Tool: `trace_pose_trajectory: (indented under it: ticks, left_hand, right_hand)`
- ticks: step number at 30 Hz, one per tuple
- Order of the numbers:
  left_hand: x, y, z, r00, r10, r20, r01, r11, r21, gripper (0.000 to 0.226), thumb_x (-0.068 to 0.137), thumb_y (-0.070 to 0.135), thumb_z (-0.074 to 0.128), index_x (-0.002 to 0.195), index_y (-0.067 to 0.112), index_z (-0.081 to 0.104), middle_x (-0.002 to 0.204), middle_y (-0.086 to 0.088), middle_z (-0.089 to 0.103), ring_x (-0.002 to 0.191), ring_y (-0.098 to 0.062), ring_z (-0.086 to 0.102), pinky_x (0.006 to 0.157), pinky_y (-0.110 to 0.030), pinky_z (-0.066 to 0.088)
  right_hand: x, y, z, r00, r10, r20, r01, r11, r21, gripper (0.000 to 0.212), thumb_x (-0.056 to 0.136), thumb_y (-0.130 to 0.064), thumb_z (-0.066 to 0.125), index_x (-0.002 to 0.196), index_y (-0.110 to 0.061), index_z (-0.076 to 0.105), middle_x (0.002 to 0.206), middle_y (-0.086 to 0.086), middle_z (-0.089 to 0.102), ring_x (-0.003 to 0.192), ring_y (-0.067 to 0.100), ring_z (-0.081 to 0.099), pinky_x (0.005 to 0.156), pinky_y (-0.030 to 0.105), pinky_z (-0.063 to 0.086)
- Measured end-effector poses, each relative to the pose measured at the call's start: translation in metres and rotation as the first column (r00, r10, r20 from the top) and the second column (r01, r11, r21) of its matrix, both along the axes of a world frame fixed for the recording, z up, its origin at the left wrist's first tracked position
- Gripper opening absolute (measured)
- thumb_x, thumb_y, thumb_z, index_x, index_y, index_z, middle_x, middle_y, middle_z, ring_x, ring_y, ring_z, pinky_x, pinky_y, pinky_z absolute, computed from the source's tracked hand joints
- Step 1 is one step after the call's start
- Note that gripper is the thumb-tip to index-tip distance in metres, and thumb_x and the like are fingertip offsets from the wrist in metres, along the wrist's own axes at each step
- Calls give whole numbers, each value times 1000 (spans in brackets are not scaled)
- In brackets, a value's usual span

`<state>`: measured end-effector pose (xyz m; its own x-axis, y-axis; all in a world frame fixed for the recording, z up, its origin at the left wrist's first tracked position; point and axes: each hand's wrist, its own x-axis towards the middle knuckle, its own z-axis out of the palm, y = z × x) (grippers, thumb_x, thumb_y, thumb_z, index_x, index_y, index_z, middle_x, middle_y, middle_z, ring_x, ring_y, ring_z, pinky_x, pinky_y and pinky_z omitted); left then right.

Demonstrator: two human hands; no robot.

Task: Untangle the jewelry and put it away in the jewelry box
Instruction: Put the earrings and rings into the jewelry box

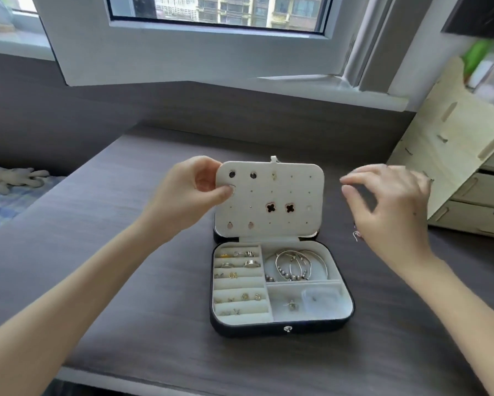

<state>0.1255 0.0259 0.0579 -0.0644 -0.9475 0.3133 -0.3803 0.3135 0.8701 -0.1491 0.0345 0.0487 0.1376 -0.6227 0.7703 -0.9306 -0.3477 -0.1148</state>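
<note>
A black jewelry box [280, 328] with a cream lining lies open on the dark desk. Its upright earring panel [280, 224] carries several studs, two of them black clovers [280, 207]. My left hand [188, 192] pinches the panel's top left corner, the thumb pressing a small stud against it. My right hand [388, 201] hovers to the right of the panel, blurred, fingers loosely curled and holding nothing I can see. Rings fill the left slots [238, 278]. Silver bangles and beaded bracelets [296, 265] lie in the upper right compartment. A small earring [356, 235] lies on the desk under my right hand.
A pale wooden drawer organiser [468, 178] stands at the right, close to my right hand. The lower right compartment holds a small clear case [320, 300] and a stud. A window frame [183, 52] hangs above the desk's far edge. A bed with a soft toy [14, 178] lies to the left.
</note>
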Motion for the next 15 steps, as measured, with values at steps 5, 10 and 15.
trace_pose_trajectory:
  ticks: [5, 10, 15]
  left_hand:
    - [-7, -15, -18, 991, 132, -30, -128, 985, 113, 34, 83, 9, 68, 114, 13, 56, 95, -6, 65, 83, -15, 60, 71, -25, 49]
    - [-16, -16, -31, 979, 200, 40, -203, 973, 105, 34, 88, 16, 61, 119, 17, 49, 87, 3, 60, 76, -7, 56, 63, -24, 45]
    - [-19, -12, -34, 967, 221, 125, -228, 972, 47, 35, 90, 19, 58, 123, 16, 47, 93, 1, 63, 82, -16, 58, 68, -32, 45]
  right_hand:
    - [-61, 6, -19, 989, -110, -100, 142, 897, 419, 8, 82, -19, 70, 81, -24, 75, 85, -3, 72, 83, 27, 58, 72, 32, 24]
    - [-64, 5, -34, 973, -68, -222, 151, 912, 382, 14, 68, -18, 83, 76, -25, 76, 68, -4, 67, 65, 27, 57, 67, 33, 29]
    - [-57, -3, -39, 954, -58, -295, 146, 948, 284, 20, 57, -15, 88, 67, -20, 72, 63, -3, 68, 60, 28, 59, 62, 37, 38]
